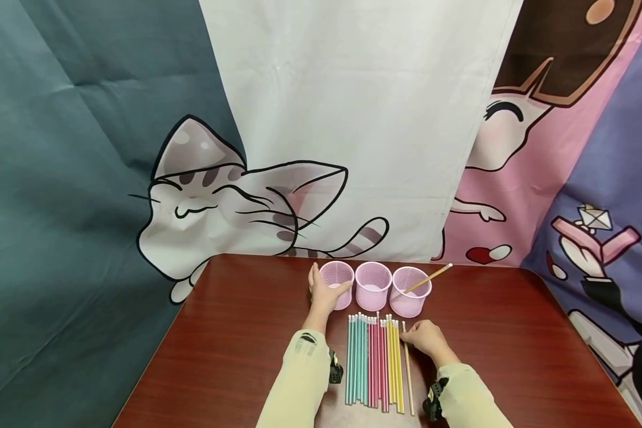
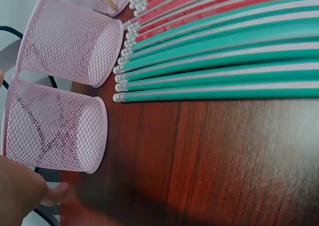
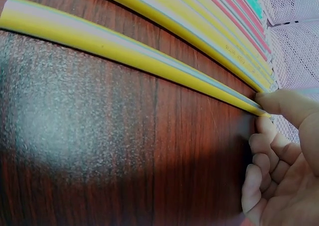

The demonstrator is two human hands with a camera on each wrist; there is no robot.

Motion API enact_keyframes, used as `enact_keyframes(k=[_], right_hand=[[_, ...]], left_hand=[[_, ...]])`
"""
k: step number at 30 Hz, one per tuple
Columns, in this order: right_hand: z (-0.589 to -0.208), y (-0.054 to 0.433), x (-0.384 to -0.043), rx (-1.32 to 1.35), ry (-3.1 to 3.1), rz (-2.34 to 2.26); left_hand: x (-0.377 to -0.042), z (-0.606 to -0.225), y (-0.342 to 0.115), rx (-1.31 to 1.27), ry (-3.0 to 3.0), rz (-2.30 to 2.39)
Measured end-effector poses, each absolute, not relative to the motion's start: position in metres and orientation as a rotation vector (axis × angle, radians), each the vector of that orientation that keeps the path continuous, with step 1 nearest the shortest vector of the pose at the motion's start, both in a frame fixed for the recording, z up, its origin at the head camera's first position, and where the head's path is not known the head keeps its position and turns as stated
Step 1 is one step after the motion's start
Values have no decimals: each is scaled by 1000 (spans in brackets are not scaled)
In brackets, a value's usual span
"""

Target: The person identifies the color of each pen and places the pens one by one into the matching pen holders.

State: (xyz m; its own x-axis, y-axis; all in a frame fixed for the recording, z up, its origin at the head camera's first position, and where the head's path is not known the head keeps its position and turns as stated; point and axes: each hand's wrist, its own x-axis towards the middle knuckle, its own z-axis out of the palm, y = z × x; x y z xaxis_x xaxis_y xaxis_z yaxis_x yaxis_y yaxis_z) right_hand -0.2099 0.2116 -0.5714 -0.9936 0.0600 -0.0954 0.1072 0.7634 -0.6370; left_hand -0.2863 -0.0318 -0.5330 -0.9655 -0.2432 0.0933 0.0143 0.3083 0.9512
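Note:
Three pink mesh pencil cups stand in a row: left [image 1: 337,270], middle [image 1: 373,285], right [image 1: 411,306]. My left hand [image 1: 323,292] holds the left cup, fingers along its left side and thumb across its front. A yellow pencil [image 1: 427,278] leans in the right cup, eraser end up. My right hand [image 1: 427,337] pinches another yellow pencil [image 3: 134,56] between thumb and index finger near its eraser end; this pencil lies on the table. Beside it are rows of green pencils [image 1: 356,359], red pencils [image 1: 376,362] and yellow pencils [image 1: 395,362], erasers toward the cups.
The reddish-brown wooden table [image 1: 235,345] reaches back to a hanging cloth [image 1: 364,119] printed with cartoon figures. The cups stand near the table's far edge. Dark cables [image 2: 12,32] show beyond that edge in the left wrist view.

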Motion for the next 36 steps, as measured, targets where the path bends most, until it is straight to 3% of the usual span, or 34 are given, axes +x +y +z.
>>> enact_keyframes(k=[19, 28, 36], right_hand=[[-562, 207, -209, 260, 2913, -929], [-562, 213, -208, 433, 2666, -1356], [-552, 218, -210, 320, 2531, -1621]], left_hand=[[-288, -542, -35, 136, -2272, -1924], [-287, -544, -34, 136, -2322, -1859], [-286, -544, -37, 142, -2375, -1798]])
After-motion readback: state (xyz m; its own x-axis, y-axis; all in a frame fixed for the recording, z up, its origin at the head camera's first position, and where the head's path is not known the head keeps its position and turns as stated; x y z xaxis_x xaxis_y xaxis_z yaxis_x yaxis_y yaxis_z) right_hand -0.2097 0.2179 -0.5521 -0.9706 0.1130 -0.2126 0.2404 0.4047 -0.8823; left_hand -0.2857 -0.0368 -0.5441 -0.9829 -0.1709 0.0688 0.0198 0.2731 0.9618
